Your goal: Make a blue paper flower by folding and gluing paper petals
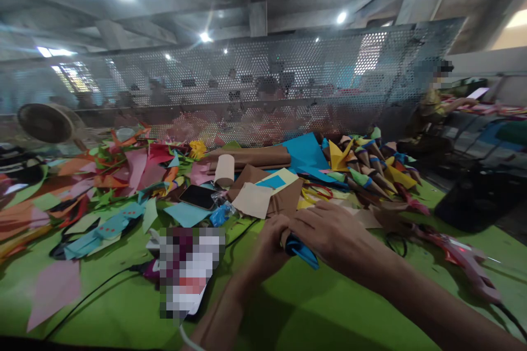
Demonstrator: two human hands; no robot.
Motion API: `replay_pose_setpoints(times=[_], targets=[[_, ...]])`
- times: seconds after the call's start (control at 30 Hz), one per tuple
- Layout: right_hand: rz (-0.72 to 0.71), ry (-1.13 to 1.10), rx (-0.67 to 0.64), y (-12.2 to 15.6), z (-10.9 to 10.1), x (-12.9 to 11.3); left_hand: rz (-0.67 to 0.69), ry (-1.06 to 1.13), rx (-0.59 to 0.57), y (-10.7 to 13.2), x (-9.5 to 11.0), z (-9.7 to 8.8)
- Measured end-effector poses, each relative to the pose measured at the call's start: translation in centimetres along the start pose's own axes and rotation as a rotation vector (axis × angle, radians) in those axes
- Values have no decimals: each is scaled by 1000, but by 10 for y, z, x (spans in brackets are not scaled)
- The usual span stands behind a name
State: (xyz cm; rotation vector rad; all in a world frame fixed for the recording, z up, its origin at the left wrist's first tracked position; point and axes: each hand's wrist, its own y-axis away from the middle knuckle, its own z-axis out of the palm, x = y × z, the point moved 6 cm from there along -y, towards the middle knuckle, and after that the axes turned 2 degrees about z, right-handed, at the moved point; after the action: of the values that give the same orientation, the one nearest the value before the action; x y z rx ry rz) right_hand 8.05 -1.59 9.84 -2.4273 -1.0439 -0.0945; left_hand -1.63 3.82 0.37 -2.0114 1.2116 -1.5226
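Note:
Above the green table [321, 312], my left hand [269, 244] and my right hand [325, 233] meet around a small rolled piece of blue felt-like fabric [304, 253]. A bit of tan material shows at the roll's upper end, between my fingers. Both hands are closed on it; the fingers hide most of the roll. Just beyond them lie a brown sheet [286, 200] and a beige sheet [252, 200]. Several brown cones [368, 175] with blue bands and green tips are heaped farther back on the right.
A pink glue gun [461, 263] with a cord lies to the right. On the left stands a lit phone [203, 263], with cables near it. A dark phone [197, 197] and heaped coloured scraps [135, 170] lie behind. A perforated metal screen [247, 98] closes off the back.

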Motion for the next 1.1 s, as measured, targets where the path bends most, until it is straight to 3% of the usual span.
replay_pose_setpoints(times=[0.33,0.53,0.67,0.97,1.1], targets=[[-159,48,-62,-8,-9,-5,-50,99,-18,-3,4,2],[-235,62,-90,-16,-9,-10,-155,62,-39,-7,10,1],[-233,69,-106,-19,-6,-11,-94,115,-17,-9,18,0],[-156,-63,-114,-20,-7,-6,-197,114,-44,-5,9,2],[-73,-143,-187,-22,-10,2,-178,191,1,-5,9,1]])
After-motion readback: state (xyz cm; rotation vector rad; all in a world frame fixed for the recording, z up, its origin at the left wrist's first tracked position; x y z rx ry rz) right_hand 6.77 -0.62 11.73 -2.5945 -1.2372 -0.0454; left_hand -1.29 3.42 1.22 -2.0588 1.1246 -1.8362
